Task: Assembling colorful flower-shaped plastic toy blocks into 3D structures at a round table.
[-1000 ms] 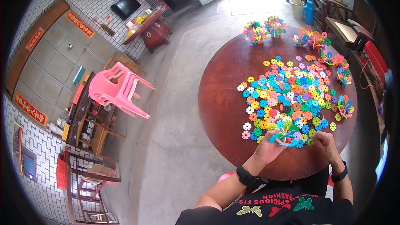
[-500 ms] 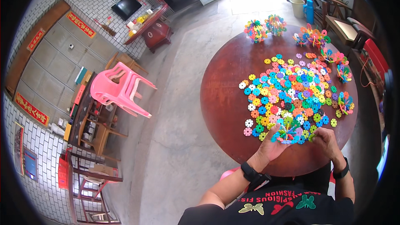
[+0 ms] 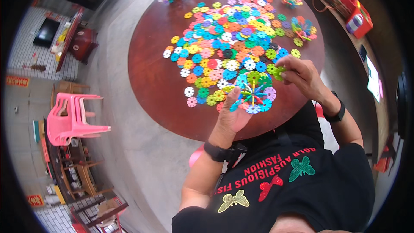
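Observation:
My left hand point(image 3: 233, 120) is closed around the near-left side of a round, spiky cluster of slotted plastic discs point(image 3: 253, 94). That multicoloured cluster rises above the table's near edge. To its right, my right hand point(image 3: 304, 77) pinches a yellow-green slotted disc point(image 3: 277, 73), held apart from the cluster. Whether this is one disc or two overlapping ones is hard to tell. Beyond both hands lies a wide heap of loose slotted discs point(image 3: 233, 34) in many colours, on the round brown table point(image 3: 151, 82).
Several assembled disc balls, including one at the right point(image 3: 303, 29), stand along the table's far and right edges. Stacked pink plastic chairs point(image 3: 64, 121) are on the floor at left. A long bench with a red box point(image 3: 360, 19) runs along the right side.
My view has swung down and to the right, so the table appears higher and further left. My right hand still holds the green disc, now raised a little beside the cluster.

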